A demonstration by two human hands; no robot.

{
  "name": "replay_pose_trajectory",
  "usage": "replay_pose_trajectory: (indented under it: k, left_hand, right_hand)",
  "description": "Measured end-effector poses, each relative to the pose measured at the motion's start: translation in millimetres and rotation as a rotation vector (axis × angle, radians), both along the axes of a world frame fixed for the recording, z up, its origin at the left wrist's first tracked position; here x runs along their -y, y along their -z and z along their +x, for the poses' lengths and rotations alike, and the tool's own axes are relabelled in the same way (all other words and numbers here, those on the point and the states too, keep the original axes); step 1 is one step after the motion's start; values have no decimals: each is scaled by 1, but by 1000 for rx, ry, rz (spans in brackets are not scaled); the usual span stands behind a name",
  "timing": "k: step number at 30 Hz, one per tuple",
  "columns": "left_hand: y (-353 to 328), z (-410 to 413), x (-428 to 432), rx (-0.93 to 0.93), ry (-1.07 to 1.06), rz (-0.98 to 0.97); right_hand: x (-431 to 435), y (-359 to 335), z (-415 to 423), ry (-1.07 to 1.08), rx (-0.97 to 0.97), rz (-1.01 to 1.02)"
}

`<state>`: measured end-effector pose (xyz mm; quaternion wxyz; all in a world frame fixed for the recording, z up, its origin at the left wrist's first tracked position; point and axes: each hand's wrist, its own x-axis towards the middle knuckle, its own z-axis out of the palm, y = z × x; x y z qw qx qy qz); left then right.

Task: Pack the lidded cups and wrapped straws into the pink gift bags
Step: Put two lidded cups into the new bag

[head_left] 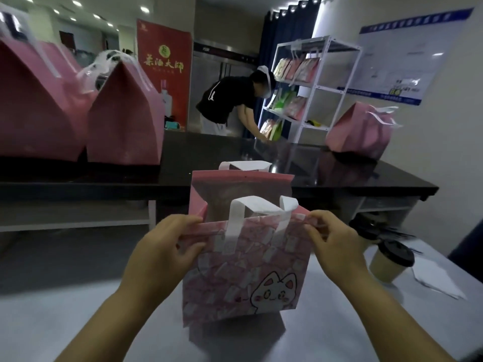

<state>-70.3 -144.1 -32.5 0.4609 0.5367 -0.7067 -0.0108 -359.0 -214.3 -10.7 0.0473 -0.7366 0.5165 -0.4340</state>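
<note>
Both hands, left hand (167, 246) and right hand (337, 246), pinch the pink gift bag (251, 273) rim.

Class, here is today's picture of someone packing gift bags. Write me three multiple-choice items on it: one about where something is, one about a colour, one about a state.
1. Where is the lidded cup relative to the open cat-print bag?
A. Inside it
B. On the table to the person's right of it
C. On the black counter

2. What colour are the cat-print bag's handles?
A. White
B. Black
C. Green

3. What is the state of the cat-print bag?
A. Lying flat
B. Tied shut
C. Standing, its mouth held open

Answers:
1. B: the cup stands on the pale table, right of the bag.
2. A: both loop handles are white.
3. C: the left hand and right hand each pinch a top corner of the near panel, and the mouth gapes open.
</note>
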Motion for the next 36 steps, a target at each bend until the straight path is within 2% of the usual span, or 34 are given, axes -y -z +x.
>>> replay_pose_trajectory:
  k: [9, 16, 22, 29, 32, 36]
  left_hand:
    - [14, -51, 64, 23, 15, 54]
    - [-6, -63, 52, 31, -23, 62]
    - [-38, -87, 28, 142, -195, -77]
    - [-73, -198, 16, 203, -124, -164]
    - [-73, -251, 24, 261, -49, -143]
    - [-53, -308, 43, 314, 14, -89]
  right_hand:
    - [55, 16, -55, 8, -26, 79]
    - [62, 6, -79, -136, -59, 94]
    - [57, -17, -112, -312, -63, -23]
    - [53, -32, -185, -463, -132, -66]
    - [58, -26, -225, -455, -190, 29]
    - [71, -7, -276, -336, -335, 174]
